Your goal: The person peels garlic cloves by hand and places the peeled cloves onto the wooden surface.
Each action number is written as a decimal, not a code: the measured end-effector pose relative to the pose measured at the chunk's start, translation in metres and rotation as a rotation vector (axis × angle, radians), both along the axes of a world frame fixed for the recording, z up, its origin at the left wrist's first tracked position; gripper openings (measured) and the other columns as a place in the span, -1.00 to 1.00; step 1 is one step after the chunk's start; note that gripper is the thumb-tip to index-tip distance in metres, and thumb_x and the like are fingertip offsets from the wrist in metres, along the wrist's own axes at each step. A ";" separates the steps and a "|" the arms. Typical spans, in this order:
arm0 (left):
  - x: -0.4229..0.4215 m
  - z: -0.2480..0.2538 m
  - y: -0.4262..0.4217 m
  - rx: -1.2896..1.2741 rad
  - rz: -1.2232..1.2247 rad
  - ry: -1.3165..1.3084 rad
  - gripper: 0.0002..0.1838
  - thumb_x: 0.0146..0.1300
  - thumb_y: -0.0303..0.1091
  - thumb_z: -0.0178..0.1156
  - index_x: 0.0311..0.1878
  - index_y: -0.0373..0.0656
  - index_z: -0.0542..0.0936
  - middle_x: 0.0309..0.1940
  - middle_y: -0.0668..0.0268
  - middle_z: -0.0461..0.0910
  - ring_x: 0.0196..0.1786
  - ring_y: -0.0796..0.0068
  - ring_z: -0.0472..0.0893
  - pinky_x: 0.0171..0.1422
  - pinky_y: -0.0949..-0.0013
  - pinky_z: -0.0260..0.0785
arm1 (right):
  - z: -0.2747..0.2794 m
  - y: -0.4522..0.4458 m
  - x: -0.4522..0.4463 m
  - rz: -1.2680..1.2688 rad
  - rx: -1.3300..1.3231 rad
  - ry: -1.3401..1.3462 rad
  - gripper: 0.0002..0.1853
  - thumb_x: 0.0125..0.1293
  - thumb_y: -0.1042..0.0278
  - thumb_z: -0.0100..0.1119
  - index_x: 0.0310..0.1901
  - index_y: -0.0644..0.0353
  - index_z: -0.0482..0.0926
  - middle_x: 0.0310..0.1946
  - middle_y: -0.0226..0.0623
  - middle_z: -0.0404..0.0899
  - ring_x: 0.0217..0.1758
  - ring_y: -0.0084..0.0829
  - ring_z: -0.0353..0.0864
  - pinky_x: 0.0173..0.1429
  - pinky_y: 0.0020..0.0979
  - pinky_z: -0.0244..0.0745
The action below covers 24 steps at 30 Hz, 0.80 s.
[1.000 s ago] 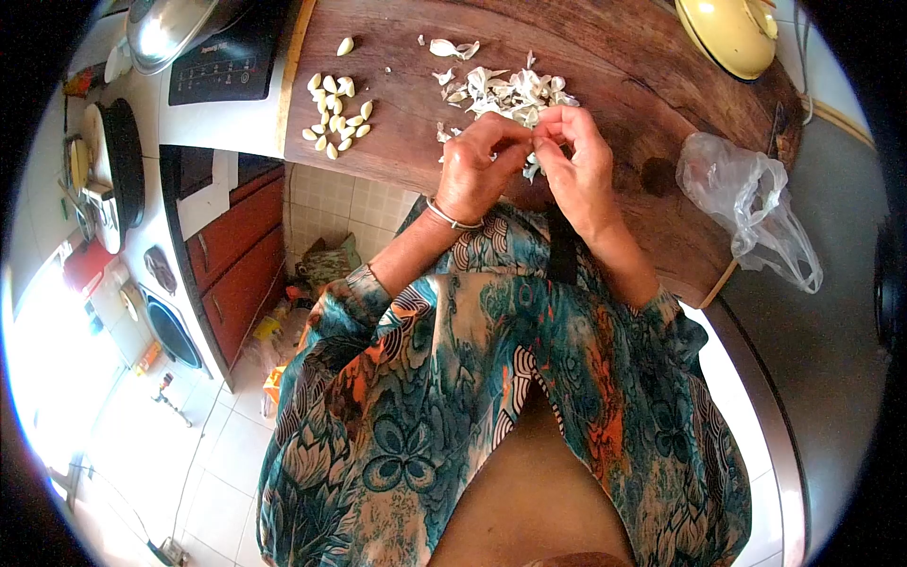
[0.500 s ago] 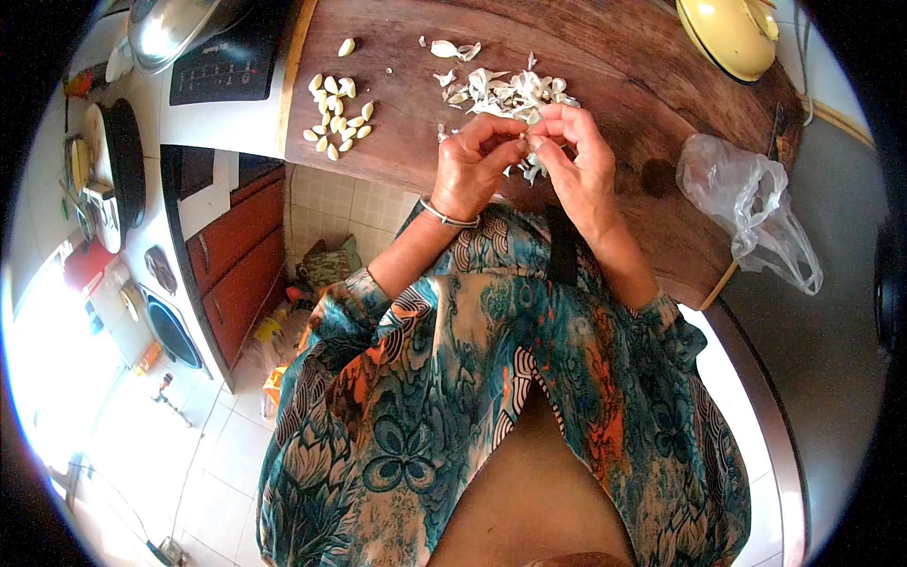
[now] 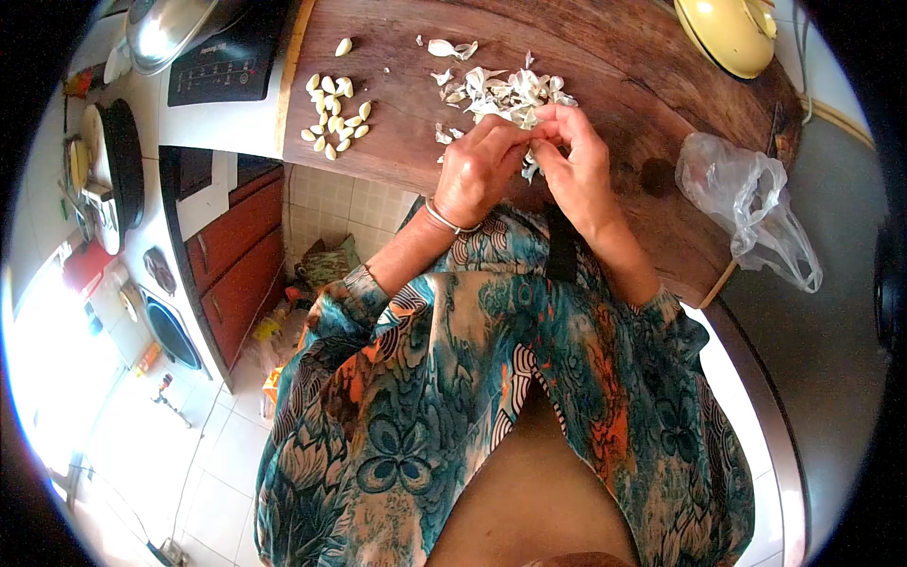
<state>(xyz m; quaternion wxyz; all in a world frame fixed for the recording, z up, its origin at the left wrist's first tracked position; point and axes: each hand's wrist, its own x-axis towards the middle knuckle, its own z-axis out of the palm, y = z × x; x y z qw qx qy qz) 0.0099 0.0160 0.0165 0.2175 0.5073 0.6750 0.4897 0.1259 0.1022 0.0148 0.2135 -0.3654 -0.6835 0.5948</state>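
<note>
My left hand (image 3: pixel 475 172), with a bracelet at the wrist, meets my right hand (image 3: pixel 576 170) at the fingertips over the near part of a wooden board (image 3: pixel 406 85). Both hands are closed in a pinch, and what lies between the fingers is too small and hidden to name. Just beyond them is a pile of white garlic skins (image 3: pixel 510 92), with bits of skin showing below the fingers too. Several peeled garlic cloves (image 3: pixel 333 109) lie grouped on the board's left part, and a single clove (image 3: pixel 344 45) sits above the group.
A crumpled clear plastic bag (image 3: pixel 732 194) lies over the board's right edge. At the top right is a yellow lid or pan (image 3: pixel 732 38). A black control panel (image 3: pixel 222 71) and a metal bowl or lid (image 3: pixel 170 33) are at the upper left, above red drawers (image 3: pixel 236 250).
My left hand has turned and shifted slightly, its fingers now lying further over towards my right fingertips. My right hand stays nearly in place. The cloves and skin pile look the same.
</note>
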 end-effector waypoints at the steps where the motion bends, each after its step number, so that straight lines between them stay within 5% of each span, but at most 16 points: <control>1: 0.001 -0.001 0.000 0.001 0.011 -0.024 -0.82 0.04 -0.59 0.17 -0.23 -0.24 0.57 -0.42 0.17 0.53 -0.40 0.23 0.57 -0.35 0.35 0.41 | -0.001 -0.001 0.000 -0.005 0.011 0.006 -0.68 0.10 0.67 0.09 -0.07 0.24 0.38 -0.41 -0.28 0.54 -0.34 -0.51 0.54 -0.24 -0.47 0.46; 3: 0.001 -0.005 0.002 0.005 0.038 -0.067 -0.82 0.06 -0.59 0.17 -0.22 -0.24 0.56 -0.42 0.20 0.54 -0.41 0.33 0.57 -0.35 0.39 0.42 | -0.002 -0.002 -0.003 -0.042 0.019 0.030 -0.69 0.10 0.66 0.09 -0.08 0.25 0.39 -0.40 -0.27 0.54 -0.33 -0.50 0.53 -0.23 -0.46 0.46; 6: 0.006 -0.008 0.000 -0.184 0.124 -0.577 -0.83 0.11 -0.57 0.16 -0.19 -0.27 0.56 -0.41 0.28 0.56 -0.40 0.53 0.56 -0.33 0.46 0.41 | 0.002 -0.001 -0.004 -0.044 0.042 0.048 -0.70 0.11 0.64 0.10 -0.09 0.25 0.39 -0.39 -0.26 0.54 -0.33 -0.49 0.54 -0.22 -0.45 0.47; 9: 0.003 -0.002 -0.001 -0.235 0.112 -0.739 -0.82 0.17 -0.54 0.15 -0.14 -0.30 0.54 -0.39 0.31 0.57 -0.37 0.64 0.52 -0.30 0.53 0.42 | 0.001 0.001 -0.003 -0.014 0.098 0.047 -0.69 0.13 0.62 0.11 -0.07 0.24 0.39 -0.38 -0.26 0.55 -0.32 -0.48 0.55 -0.22 -0.44 0.47; 15: 0.001 0.000 -0.004 -0.211 0.121 -1.004 -0.82 0.21 -0.53 0.11 -0.11 -0.31 0.52 -0.38 0.28 0.58 -0.37 0.61 0.54 -0.28 0.54 0.44 | -0.001 0.003 0.001 0.018 0.047 0.076 -0.63 0.14 0.61 0.12 0.01 0.22 0.38 -0.37 -0.24 0.57 -0.32 -0.46 0.57 -0.21 -0.43 0.49; 24: 0.004 -0.012 -0.007 -0.153 0.125 -0.596 -0.81 0.13 -0.57 0.18 -0.15 -0.32 0.53 -0.37 0.29 0.59 -0.35 0.61 0.55 -0.28 0.55 0.42 | 0.008 0.000 -0.006 0.039 0.136 0.032 -0.62 0.11 0.62 0.13 -0.01 0.22 0.33 -0.41 -0.19 0.57 -0.36 -0.38 0.60 -0.24 -0.39 0.50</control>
